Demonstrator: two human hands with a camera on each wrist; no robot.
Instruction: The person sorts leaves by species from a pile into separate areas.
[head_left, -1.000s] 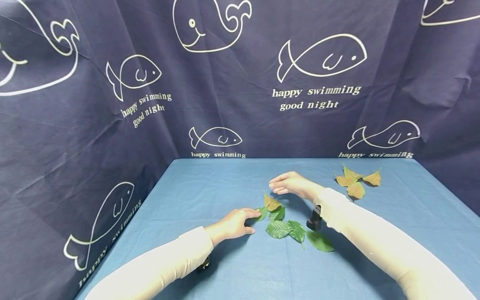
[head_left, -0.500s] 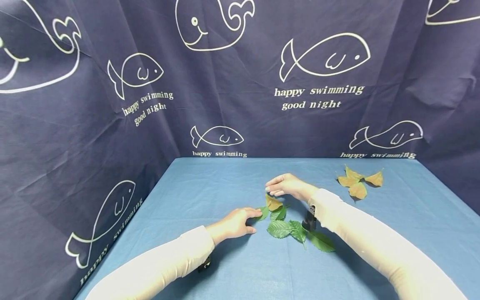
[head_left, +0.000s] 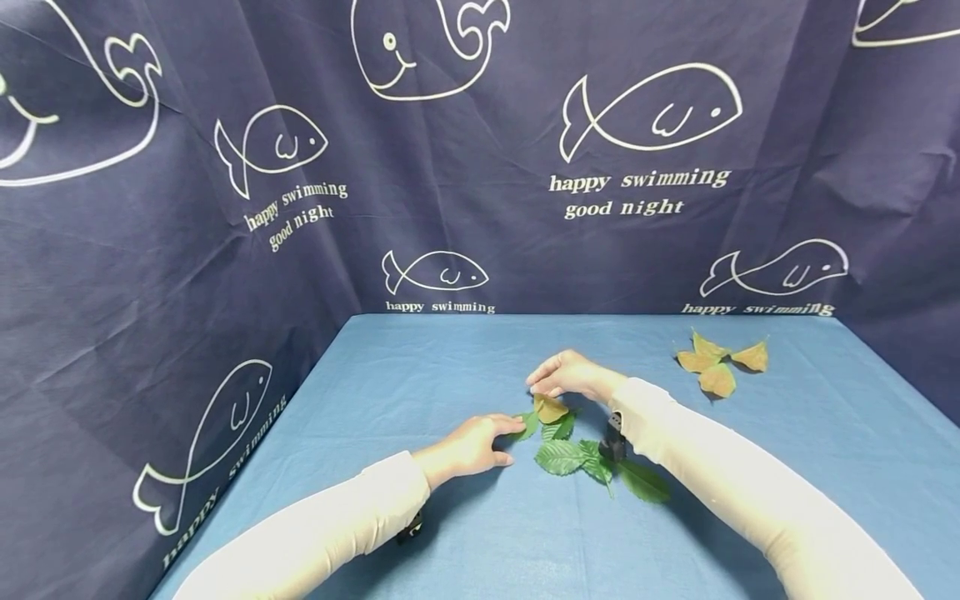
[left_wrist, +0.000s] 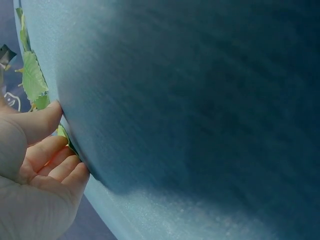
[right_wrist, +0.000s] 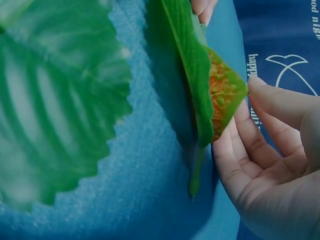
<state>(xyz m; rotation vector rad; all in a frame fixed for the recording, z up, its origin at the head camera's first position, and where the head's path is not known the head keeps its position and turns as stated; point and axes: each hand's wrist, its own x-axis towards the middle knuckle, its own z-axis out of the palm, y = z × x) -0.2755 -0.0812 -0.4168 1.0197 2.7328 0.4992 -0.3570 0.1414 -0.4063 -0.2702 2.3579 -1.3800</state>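
My left hand (head_left: 468,447) lies low on the blue cloth, its extended fingers resting on a green leaf (head_left: 529,427). Beside that leaf, a yellow-brown leaf (head_left: 551,408) overlaps a second green leaf (head_left: 557,428). Just behind the yellow leaf is my right hand (head_left: 573,375). In the right wrist view its thumb and loosely bent fingers touch the edge of the yellow leaf (right_wrist: 225,90) without a clear pinch. The left wrist view shows the left fingers (left_wrist: 62,167) against the cloth, a bit of green leaf (left_wrist: 62,132) beyond them.
Toward me lie more green leaves: a broad one (head_left: 558,457), a folded-looking one (head_left: 595,462) and one under the right forearm (head_left: 647,483). Several yellow-brown leaves (head_left: 717,380) are grouped at the back right. A dark printed curtain (head_left: 450,192) rises behind the table.
My right hand has moved left and slightly toward me, coming from above the table to the yellow leaf, which has shifted slightly. The left hand stays on its green leaf.
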